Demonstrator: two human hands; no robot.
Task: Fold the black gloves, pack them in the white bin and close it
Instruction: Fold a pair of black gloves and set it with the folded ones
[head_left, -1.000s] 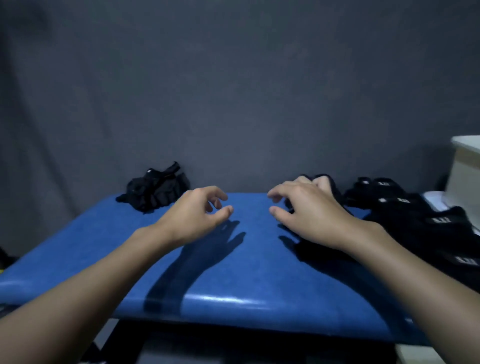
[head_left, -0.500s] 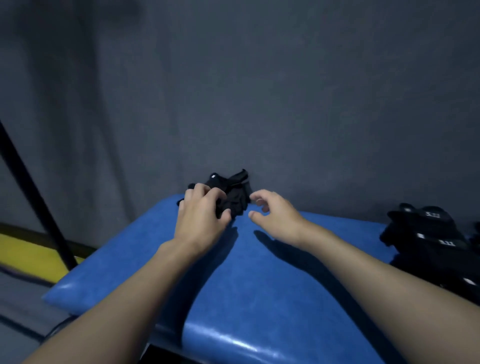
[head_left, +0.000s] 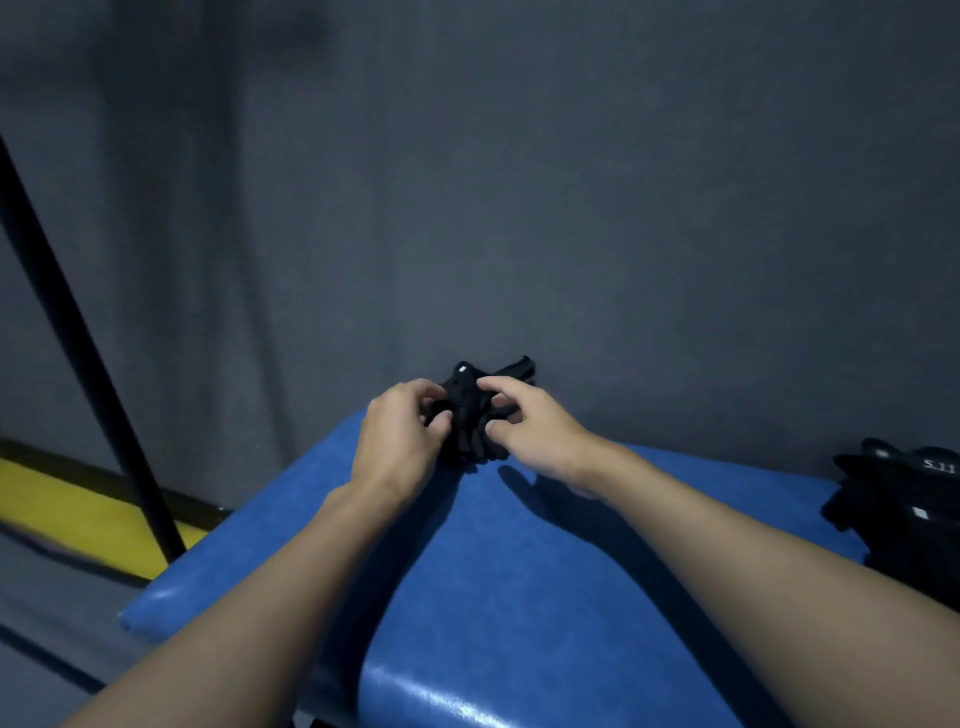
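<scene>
A small bundle of black gloves (head_left: 470, 410) lies at the far left corner of the blue padded table (head_left: 519, 571), against the grey wall. My left hand (head_left: 400, 439) grips the bundle's left side with curled fingers. On the bundle's right side my right hand (head_left: 530, 426) pinches it between thumb and fingers. A pile of more black gloves (head_left: 904, 509) with white labels lies at the table's right edge. The white bin is out of view.
A grey wall stands right behind the table. A black pole (head_left: 83, 343) slants down at the left. Below it, a yellow stripe (head_left: 78, 509) runs along the floor beyond the table's left edge.
The view has swung left, and the white bin has left the frame. Both hands moved from the table's middle to the glove bundle at the far left and closed on it.
</scene>
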